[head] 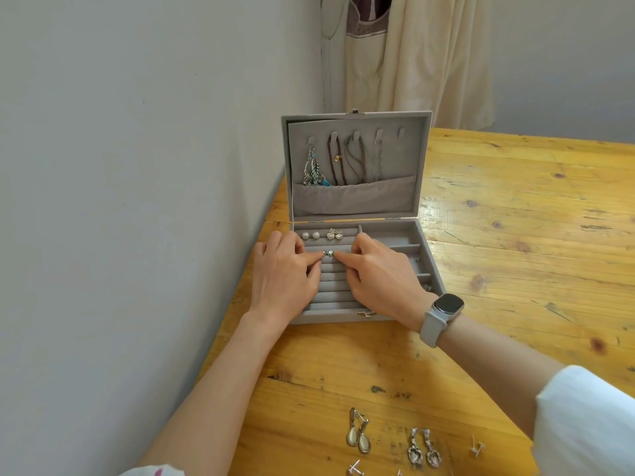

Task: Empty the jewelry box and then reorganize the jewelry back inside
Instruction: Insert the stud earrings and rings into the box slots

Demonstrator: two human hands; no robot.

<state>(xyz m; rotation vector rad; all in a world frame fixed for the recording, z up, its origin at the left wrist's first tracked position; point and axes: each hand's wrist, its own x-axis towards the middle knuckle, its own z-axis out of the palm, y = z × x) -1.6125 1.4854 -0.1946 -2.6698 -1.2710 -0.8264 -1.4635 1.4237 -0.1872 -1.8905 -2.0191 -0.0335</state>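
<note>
Loose earrings (359, 436) lay nearest on the table (515, 235). Farther off, in the jewelry box (405, 235), both index fingertips pressed a small stud pair (329, 253) between the left hand (287, 269) and right hand (381, 273); other fingers curled loosely.

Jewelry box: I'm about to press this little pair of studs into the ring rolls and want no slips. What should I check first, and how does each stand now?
1. Lid open, upright: ok.
2. Small studs lie on a roll slot: ok.
3. Left hand and right hand index fingertips flank the studs: ok.
4. Studs fully seated: cannot tell.
5. Pearl studs in the back row out of the way: ok.
6. Drop earrings on the table not yet put away: not ok.
</note>
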